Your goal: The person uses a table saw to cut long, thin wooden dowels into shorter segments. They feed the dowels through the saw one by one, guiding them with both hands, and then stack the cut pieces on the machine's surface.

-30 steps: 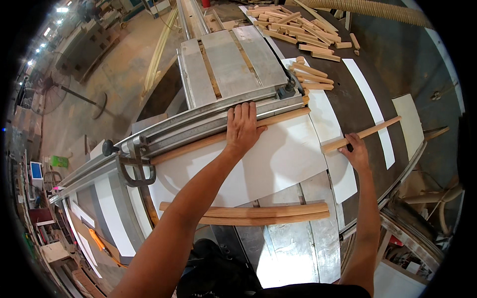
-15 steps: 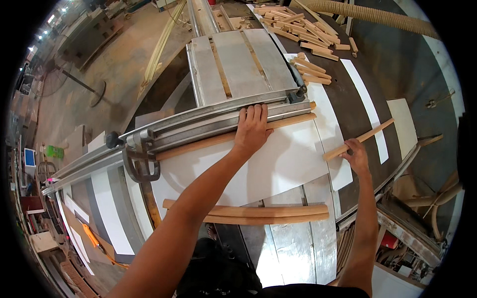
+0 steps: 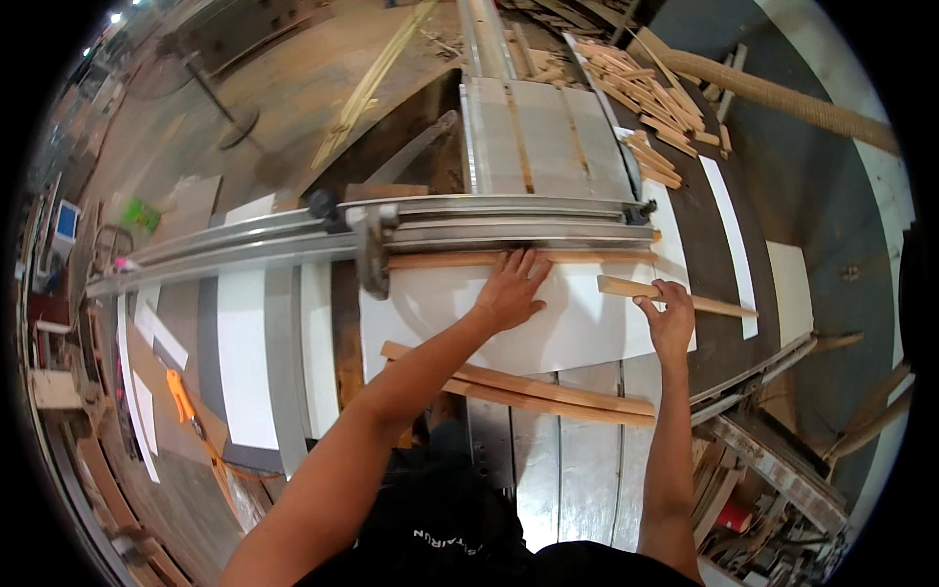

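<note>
My left hand (image 3: pixel 511 292) lies with its fingers stretched out over a white board (image 3: pixel 421 303), its fingertips at a long wooden strip (image 3: pixel 440 261). That strip runs along the edge of a metal fence (image 3: pixel 509 235). In my right hand (image 3: pixel 670 318) a second wooden strip (image 3: pixel 724 307) is pinched near its left end, above the board's right side. Its far end reaches out over the dark tabletop. Closer to me, two slightly curved wooden strips (image 3: pixel 548 391) lie side by side across the board's near edge and the metal table (image 3: pixel 587 470).
A heap of short wood pieces (image 3: pixel 646 88) covers the far right of the dark table, with a smaller stack (image 3: pixel 653 157) closer in. A ribbed hose (image 3: pixel 782 98) passes behind. A metal clamp (image 3: pixel 370 254) sits on the fence's left. An orange-handled tool (image 3: pixel 179 394) lies at left.
My left hand has drawn back from the metal fence and spread its fingers beside the strip. My right hand has brought its strip leftward and turned it. The view has swung.
</note>
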